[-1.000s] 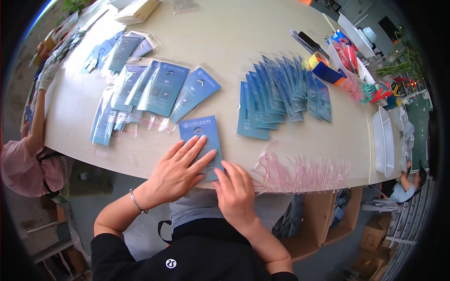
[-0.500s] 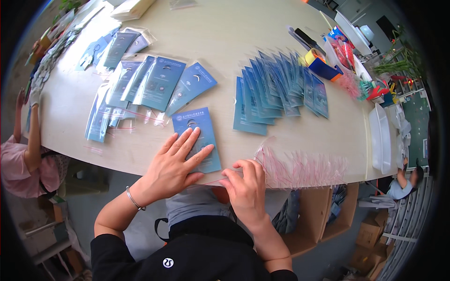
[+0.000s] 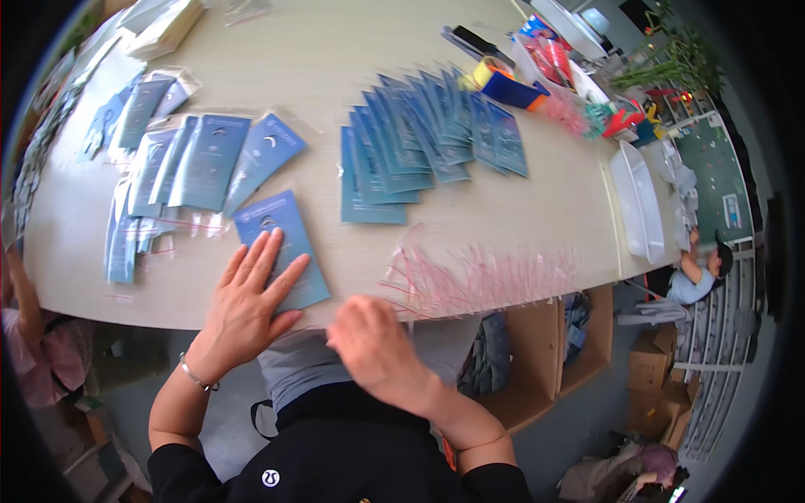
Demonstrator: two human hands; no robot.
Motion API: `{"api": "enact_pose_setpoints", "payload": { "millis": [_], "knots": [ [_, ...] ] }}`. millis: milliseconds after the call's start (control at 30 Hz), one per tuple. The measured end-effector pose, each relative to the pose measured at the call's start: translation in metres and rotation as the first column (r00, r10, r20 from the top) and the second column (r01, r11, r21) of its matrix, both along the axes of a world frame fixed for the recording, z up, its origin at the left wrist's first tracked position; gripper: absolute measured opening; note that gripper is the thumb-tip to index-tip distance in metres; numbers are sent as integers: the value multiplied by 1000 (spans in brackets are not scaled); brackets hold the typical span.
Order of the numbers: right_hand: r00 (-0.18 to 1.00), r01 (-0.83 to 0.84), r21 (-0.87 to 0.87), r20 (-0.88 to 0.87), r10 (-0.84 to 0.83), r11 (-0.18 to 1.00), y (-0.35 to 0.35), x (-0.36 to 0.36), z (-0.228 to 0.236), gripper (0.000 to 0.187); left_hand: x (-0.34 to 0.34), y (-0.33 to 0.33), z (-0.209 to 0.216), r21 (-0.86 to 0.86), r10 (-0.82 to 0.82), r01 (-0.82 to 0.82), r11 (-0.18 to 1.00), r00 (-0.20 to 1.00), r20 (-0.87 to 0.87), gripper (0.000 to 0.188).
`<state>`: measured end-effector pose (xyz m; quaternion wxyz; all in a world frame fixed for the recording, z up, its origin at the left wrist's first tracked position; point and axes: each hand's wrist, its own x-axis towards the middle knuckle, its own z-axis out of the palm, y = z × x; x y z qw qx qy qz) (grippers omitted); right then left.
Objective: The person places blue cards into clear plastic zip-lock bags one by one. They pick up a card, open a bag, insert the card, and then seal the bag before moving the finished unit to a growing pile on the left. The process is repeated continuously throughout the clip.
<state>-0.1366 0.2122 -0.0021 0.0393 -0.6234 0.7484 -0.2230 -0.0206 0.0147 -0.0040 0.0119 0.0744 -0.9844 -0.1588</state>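
My left hand (image 3: 243, 293) lies flat, fingers spread, on a blue printed card (image 3: 306, 281) at the table's near edge. The card has a small crescent-shaped piece near its top, partly under my fingertips. To its right, my right hand (image 3: 373, 348) is curled with thumb and fingers together at the table edge. Motion blurs it, and whatever is between its fingertips is hidden. Beyond my left hand, several bagged blue cards (image 3: 210, 163) lie overlapping. Another fanned group of blue cards (image 3: 386, 163) lies farther right. Clear bags with red seal lines (image 3: 495, 277) are spread along the near edge.
A tape dispenser (image 3: 507, 84) and a tub of red items (image 3: 549, 63) stand at the far right. A white tray (image 3: 636, 201) sits by the right edge. Cardboard boxes (image 3: 524, 377) are below the table. Other people are at the left and right.
The view has shifted, so the table's things appear farther left. My left hand stays on the card. My right hand sits slightly nearer to me and is now blurred.
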Motion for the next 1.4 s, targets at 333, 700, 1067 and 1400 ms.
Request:
{"api": "enact_pose_setpoints", "payload": {
  "millis": [333,700,1067,1400],
  "knots": [
    [342,861,-483,314,-885,161,159,-122,16,15,-1,1,-2,-47,37,-39,998,999,-27,73],
    [309,938,-82,-240,-920,337,198,-145,-6,12,0,2,-1,-68,43,-45,997,999,-26,73],
    [996,94,-219,30,-89,971,22,-20,4,34,7,-11,7,1,-107,107,994,994,4,71],
    [990,-9,-252,134,44,968,-11,-20,-28,25,27,-28,7,198,-178,194,961,979,-96,60]
  ]
}}
